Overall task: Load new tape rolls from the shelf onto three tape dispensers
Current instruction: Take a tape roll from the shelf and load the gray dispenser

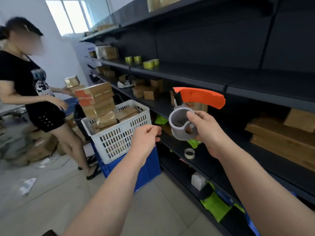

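The right grip (204, 126) holds the grey-drum, orange-handled plastic tape dispenser (179, 133), handle pointing up. The yellow-green tape rolls (150, 63) sit on the dark metal shelf (187, 72), far and left. The left grip (146, 138), loosely curled and empty, is nearer them.

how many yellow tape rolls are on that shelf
4 yellow tape rolls on the upper shelf: a left pair, one beside another, and a right pair, one before another. More may be hidden.
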`<state>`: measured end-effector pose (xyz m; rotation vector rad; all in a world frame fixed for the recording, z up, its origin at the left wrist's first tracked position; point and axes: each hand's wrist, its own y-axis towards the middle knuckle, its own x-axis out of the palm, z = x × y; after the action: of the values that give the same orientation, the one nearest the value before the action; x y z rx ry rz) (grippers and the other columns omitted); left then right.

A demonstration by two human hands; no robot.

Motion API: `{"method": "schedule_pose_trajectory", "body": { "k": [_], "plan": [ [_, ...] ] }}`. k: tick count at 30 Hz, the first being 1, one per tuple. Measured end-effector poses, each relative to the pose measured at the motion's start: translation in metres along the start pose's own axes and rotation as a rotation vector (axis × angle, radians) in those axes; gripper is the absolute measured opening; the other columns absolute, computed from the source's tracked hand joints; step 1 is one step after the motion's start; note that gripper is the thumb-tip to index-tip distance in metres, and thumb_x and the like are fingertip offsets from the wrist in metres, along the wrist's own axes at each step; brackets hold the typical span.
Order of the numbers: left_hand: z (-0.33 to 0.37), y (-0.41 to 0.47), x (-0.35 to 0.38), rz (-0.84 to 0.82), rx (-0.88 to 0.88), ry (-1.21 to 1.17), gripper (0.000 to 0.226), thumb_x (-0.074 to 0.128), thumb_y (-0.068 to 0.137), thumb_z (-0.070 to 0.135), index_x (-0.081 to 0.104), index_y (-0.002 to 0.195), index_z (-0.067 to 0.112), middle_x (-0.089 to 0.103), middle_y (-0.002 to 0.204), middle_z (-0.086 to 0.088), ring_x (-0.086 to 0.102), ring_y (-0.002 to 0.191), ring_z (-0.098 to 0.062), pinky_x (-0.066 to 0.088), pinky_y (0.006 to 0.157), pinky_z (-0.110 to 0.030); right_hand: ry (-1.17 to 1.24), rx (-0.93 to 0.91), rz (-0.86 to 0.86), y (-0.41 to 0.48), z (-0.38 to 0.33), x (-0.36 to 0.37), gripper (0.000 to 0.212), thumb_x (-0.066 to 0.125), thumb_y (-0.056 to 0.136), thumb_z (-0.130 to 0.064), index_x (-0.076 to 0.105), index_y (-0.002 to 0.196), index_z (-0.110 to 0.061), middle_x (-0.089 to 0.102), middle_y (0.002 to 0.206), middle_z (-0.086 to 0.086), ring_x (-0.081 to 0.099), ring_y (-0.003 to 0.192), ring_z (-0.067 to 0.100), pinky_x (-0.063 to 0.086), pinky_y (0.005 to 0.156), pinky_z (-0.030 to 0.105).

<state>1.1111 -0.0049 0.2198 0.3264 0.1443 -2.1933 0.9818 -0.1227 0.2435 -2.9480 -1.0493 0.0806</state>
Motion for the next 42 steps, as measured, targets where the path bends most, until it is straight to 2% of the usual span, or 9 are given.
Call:
{"method": "schedule_pose_trajectory", "body": {
  "k": [11,15,18,23,25,28,31,37,42],
  "plan": [
    [0.031,0.209,-0.022,0.144,-0.058,0.041,0.019,0.053,0.099,0.017,0.071,0.097,0.017,0.073,0.099,0.0,0.067,0.089,-0.016,0.056,0.081,-0.034,0.08,-0.045,-0.079,0.222,-0.039,0.066,0.032,0.054,0.097,-0.037,0.056,0.127,-0.024,0.062,0.115,-0.002,0.06,0.1,0.013,0.052,0.095,0.041],
    [0.04,0.283,-0.025,0.181,-0.032,0.018,0.019,0.053,0.1,0.016,0.071,0.102,0.015,0.072,0.097,-0.002,0.067,0.091,-0.018,0.056,0.085,-0.037,0.071,-0.097,-0.061,0.301,-0.054,0.077,0.036,0.058,0.095,-0.036,0.057,0.128,-0.021,0.065,0.113,0.0,0.063,0.097,0.014,0.052,0.078,0.029],
    [0.036,0.33,-0.024,0.149,-0.054,0.023,0.016,0.056,0.098,0.016,0.07,0.105,0.016,0.071,0.097,-0.003,0.067,0.09,-0.018,0.057,0.087,-0.039,0.045,-0.072,-0.025,0.344,-0.058,0.086,0.035,0.057,0.096,-0.036,0.058,0.127,-0.02,0.064,0.114,0.0,0.061,0.098,0.013,0.047,0.074,0.027],
    [0.029,0.424,-0.027,0.126,-0.02,0.048,0.016,0.059,0.095,0.02,0.067,0.108,0.024,0.068,0.105,0.0,0.064,0.098,-0.015,0.054,0.091,-0.039,0.01,-0.071,0.009,0.411,-0.061,0.101,0.027,0.055,0.098,-0.034,0.056,0.122,-0.024,0.06,0.098,-0.008,0.057,0.085,0.005,0.043,0.064,0.024],
    [0.029,0.465,-0.029,0.102,0.004,0.08,0.019,0.06,0.094,0.022,0.066,0.112,0.025,0.065,0.111,0.001,0.061,0.103,-0.017,0.052,0.095,-0.041,0.0,-0.058,0.028,0.435,-0.062,0.111,0.025,0.055,0.098,-0.033,0.057,0.12,-0.023,0.063,0.1,-0.006,0.061,0.084,0.005,0.049,0.07,0.028],
    [0.03,0.53,-0.035,0.085,0.059,0.138,0.019,0.061,0.094,0.025,0.062,0.113,0.027,0.063,0.115,0.003,0.059,0.106,-0.018,0.051,0.096,-0.042,-0.003,-0.063,0.059,0.475,-0.065,0.128,0.024,0.057,0.096,-0.034,0.06,0.118,-0.023,0.067,0.11,0.001,0.066,0.095,0.014,0.053,0.09,0.041],
    [0.038,0.594,-0.045,0.052,0.108,0.193,0.028,0.059,0.094,0.029,0.06,0.122,0.025,0.061,0.118,0.004,0.058,0.105,-0.018,0.051,0.088,-0.035,0.005,-0.068,0.142,0.513,-0.072,0.145,0.021,0.057,0.096,-0.034,0.06,0.114,-0.025,0.067,0.112,0.001,0.064,0.101,0.018,0.054,0.09,0.038],
    [0.055,0.7,-0.043,0.019,0.243,0.406,0.041,0.057,0.092,0.033,0.053,0.131,0.024,0.059,0.128,-0.006,0.051,0.12,-0.031,0.049,0.097,-0.045,-0.012,-0.102,0.288,0.566,-0.071,0.162,0.031,0.056,0.095,-0.037,0.061,0.123,-0.024,0.067,0.11,0.002,0.064,0.102,0.019,0.054,0.081,0.034],
    [0.064,0.751,-0.02,-0.101,0.25,0.629,0.056,0.05,0.096,0.025,0.033,0.149,0.027,0.031,0.152,-0.012,0.026,0.137,-0.038,0.035,0.106,-0.048,-0.007,-0.106,0.338,0.58,-0.062,0.164,0.027,0.057,0.095,-0.037,0.062,0.119,-0.025,0.069,0.112,0.003,0.066,0.105,0.021,0.053,0.095,0.044]
  ]
}}
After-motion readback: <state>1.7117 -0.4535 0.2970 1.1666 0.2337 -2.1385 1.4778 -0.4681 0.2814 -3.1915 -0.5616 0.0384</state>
